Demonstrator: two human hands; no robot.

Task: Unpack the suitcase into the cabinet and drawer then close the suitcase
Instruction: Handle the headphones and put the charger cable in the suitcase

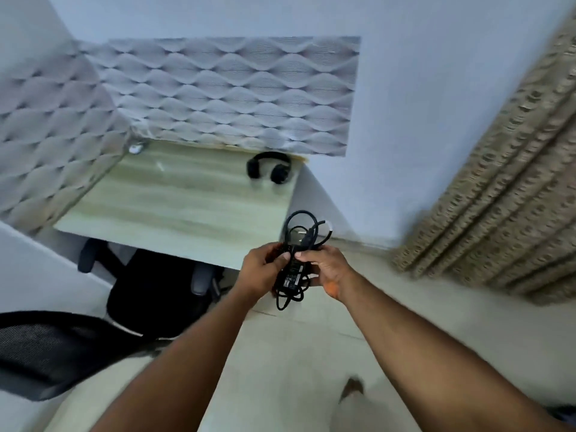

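Leftmost, chair (149,288): black, tucked under the desk (174,198).
Headphones (269,166): black, on the desk's far right corner.
Left hand (265,269): fingers curled round the power adapter (291,274).
Power adapter: black brick with looped cable, held over the floor just off the desk's near corner.
Right hand (327,269): thumb and fingers pinching the adapter's other side.
Curtain (498,198): beige, far right.

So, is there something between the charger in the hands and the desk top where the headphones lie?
Nothing visible. Both hands, left hand and right hand, hold the charger near the desk corner; the headphones lie farther back.
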